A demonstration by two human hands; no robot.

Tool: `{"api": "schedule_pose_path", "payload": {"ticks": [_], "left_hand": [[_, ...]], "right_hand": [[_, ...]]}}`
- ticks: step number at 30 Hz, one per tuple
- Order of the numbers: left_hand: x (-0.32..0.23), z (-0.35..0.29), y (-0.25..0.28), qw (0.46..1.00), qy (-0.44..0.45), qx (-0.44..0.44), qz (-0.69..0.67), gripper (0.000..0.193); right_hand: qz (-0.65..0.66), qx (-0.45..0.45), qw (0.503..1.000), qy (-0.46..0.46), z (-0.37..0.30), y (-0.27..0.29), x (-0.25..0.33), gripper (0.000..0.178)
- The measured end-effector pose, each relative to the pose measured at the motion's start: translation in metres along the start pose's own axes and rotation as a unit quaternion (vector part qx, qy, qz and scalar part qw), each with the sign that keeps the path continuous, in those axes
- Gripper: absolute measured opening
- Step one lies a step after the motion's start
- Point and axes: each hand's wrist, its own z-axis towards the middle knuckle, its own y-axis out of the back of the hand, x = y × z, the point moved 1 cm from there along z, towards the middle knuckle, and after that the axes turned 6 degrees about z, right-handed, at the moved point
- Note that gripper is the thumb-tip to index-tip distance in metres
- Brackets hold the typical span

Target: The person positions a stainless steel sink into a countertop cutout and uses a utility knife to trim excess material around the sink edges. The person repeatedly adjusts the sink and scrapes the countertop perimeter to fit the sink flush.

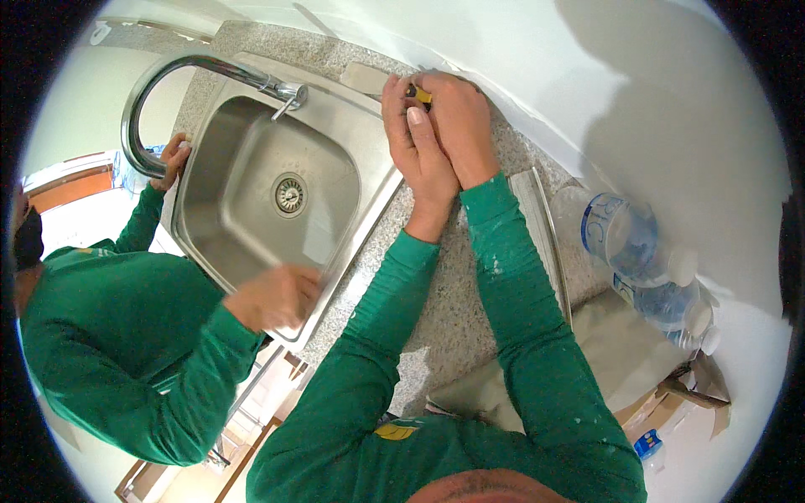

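My left hand [421, 155] and my right hand [461, 113] meet over the granite counter, between the sink and the wall. Both are closed around a small yellow-and-black tool [419, 96]. Only part of its body shows between my fingers, so its exact kind is hidden. Just left of my fingertips, a flat beige piece [362, 78] lies on the counter behind the sink's corner. The steel sink [243, 168] with its curved chrome faucet [189, 63] is set in the granite counter [453, 310] to the left of my arms.
At the left, a co-worker in a green sleeve [193, 411] has one blurred hand [277, 298] over the sink's near edge and another hand [174, 159] at its far-left rim. Clear plastic bottles [625, 239] stand along the right wall, above a cardboard box [654, 411].
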Motion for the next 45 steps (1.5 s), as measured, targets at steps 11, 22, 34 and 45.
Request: {"api": "schedule_pose_path", "payload": {"ticks": [11, 22, 34, 45], "left_hand": [[-0.013, 0.007, 0.010, 0.994, 0.062, -0.033, -0.079, 0.055], [-0.004, 0.011, 0.006, 0.985, 0.066, -0.084, -0.137, 0.064], [-0.008, 0.015, 0.010, 0.964, 0.116, -0.116, -0.211, 0.061], [-0.008, 0.017, 0.013, 0.959, 0.152, -0.140, -0.195, 0.055]], "right_hand": [[-0.039, -0.002, 0.998, 0.053, 0.027, -0.033, 0.004, 0.020], [-0.042, -0.002, 0.997, 0.059, 0.044, -0.047, 0.010, 0.021], [-0.075, 0.034, 0.996, 0.041, 0.052, -0.061, 0.016, 0.021], [-0.085, 0.013, 0.996, 0.039, 0.057, -0.070, 0.019, 0.023]]}}
